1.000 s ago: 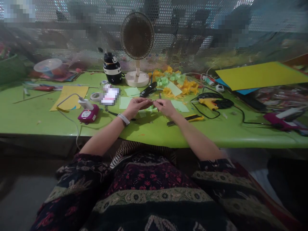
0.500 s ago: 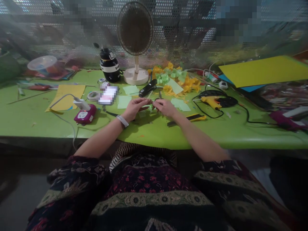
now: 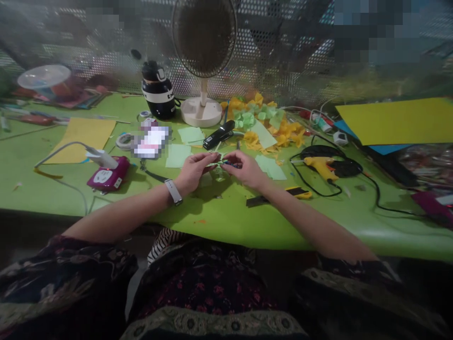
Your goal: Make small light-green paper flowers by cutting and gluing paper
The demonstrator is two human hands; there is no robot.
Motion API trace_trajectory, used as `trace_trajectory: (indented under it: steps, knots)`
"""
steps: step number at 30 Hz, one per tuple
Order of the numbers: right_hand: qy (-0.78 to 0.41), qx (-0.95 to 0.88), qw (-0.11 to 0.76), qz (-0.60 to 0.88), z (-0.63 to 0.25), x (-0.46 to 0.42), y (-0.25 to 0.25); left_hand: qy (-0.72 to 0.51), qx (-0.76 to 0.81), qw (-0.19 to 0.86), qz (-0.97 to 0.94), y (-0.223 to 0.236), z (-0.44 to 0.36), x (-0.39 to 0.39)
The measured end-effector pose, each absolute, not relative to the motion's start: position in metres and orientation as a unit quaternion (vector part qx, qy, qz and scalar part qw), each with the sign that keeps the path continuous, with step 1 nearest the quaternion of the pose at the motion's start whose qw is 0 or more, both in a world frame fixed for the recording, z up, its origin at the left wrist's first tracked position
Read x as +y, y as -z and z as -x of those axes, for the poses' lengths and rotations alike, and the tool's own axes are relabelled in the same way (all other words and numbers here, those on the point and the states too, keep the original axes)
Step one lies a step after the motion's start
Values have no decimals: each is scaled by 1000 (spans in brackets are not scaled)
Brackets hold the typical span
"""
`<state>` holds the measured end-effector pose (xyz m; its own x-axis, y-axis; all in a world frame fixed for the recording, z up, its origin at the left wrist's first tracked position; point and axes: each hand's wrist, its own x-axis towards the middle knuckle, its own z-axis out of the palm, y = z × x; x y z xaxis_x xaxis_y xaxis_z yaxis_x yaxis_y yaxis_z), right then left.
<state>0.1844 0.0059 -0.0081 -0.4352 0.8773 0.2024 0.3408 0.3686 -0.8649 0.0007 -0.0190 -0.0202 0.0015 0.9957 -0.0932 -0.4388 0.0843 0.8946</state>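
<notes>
From where I stand, a yellow-and-black utility knife (image 3: 299,192) lies nearest the edge of the bright green tabletop (image 3: 219,219), under the right forearm, probably within easy reach. Just beyond, the left hand (image 3: 193,174) is closed in a pinch at a small, pale-green paper piece (image 3: 220,164). The right hand (image 3: 248,171) curls shut on a small dark thing (too tiny to name from here). The piece sits between both sets of fingertips, seemingly so each hand can steady it. Flat light-green paper squares (image 3: 178,156) lie beside the left hand, handy to pick up. A yellow glue gun (image 3: 321,168) rests right, its black cord looped aside. Farther back are a black stapler (image 3: 219,134), crinkled orange and green paper pieces (image 3: 247,119) heaped together, and a round white-based fan (image 3: 204,35), facing the seat, perhaps for air.
</notes>
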Motion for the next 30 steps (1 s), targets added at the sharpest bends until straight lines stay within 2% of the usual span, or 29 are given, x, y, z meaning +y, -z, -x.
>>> trace_trajectory:
  steps: [6, 17, 30]
  knots:
    - [-234, -841, 360, 330, -194, 0, 16, -564, 381, 592, -431, 21, -1, -22]
    - [-271, -809, 391, 344, -195, -11, 18, -570, 377, 529, -503, 23, 4, -28]
    - [-154, -836, 416, 324, -194, -10, 20, -596, 367, 515, -495, 23, 3, -27]
